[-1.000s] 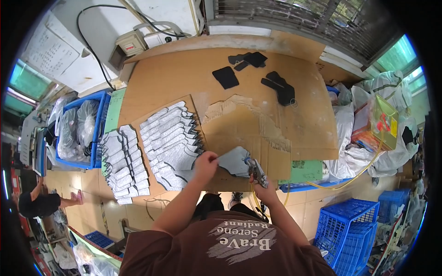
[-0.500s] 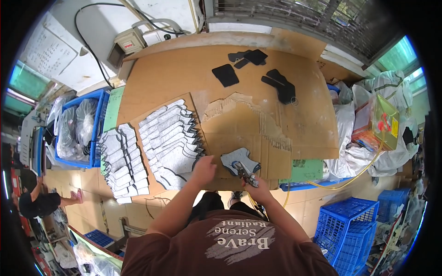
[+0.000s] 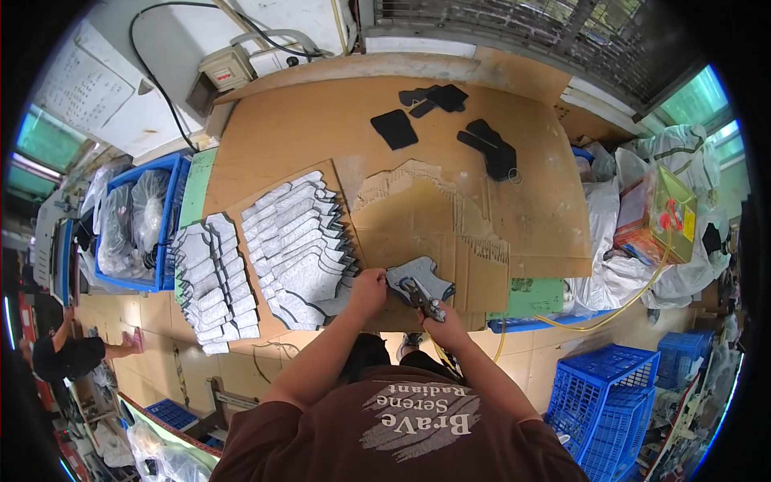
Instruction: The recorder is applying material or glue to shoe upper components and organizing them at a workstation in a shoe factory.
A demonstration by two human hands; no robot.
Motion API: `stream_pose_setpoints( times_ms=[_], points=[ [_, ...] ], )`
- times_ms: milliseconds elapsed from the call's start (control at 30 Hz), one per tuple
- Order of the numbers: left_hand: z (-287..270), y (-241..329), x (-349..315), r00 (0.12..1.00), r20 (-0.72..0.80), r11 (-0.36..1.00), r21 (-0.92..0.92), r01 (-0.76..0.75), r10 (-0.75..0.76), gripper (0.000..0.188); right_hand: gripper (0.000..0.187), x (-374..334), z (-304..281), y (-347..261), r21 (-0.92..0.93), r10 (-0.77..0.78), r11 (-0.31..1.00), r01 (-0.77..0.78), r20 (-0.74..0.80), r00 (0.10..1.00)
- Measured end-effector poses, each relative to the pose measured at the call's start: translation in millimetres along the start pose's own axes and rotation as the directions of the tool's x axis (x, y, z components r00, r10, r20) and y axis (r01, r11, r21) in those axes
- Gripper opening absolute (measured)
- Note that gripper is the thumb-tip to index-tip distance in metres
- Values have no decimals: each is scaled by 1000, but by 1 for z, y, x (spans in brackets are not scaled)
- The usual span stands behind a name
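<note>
My right hand is closed round a metal plier-like hand tool, its exact kind too small to tell. The tool's head lies over a light grey cut piece with dark edges, flat on the cardboard. At the left edge of that piece is my left hand, its fingers closed; whatever they grip, if anything, is hidden. To its left, overlapping grey cut pieces lie in a long fanned row on a cardboard sheet. A second row of grey pieces lies farther left.
Several black flat pieces lie at the back of the cardboard-covered table. A torn cardboard sheet is in the middle. Blue crates stand left and lower right. A yellow hose runs at the right. Another person is far left.
My left hand has moved right and slightly away from me, up to the grey piece's left edge. The tool in my right hand has shifted slightly left over the piece.
</note>
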State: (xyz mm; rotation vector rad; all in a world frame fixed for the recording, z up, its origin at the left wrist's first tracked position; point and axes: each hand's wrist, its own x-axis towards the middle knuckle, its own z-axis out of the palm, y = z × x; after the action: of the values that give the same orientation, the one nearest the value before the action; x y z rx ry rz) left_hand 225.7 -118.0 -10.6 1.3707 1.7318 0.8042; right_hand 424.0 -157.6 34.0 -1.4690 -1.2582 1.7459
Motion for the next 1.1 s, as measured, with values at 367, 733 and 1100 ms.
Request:
stream_pose_setpoints(
  times_ms=[367,733,1100],
  points=[
    [-6,10,-2,999,-2,993,111,-49,50,18,9,-5,-15,-8,-5,-12,1000,11,-142,990],
    [-4,28,-5,996,-91,996,90,-8,17,16,11,-12,-20,-4,-13,-85,996,85,-224,971],
    [-63,33,-20,972,-40,909,-366,199,-229,9,17,-21,-25,-8,-34,35,999,-36,-17,999]
  ],
)
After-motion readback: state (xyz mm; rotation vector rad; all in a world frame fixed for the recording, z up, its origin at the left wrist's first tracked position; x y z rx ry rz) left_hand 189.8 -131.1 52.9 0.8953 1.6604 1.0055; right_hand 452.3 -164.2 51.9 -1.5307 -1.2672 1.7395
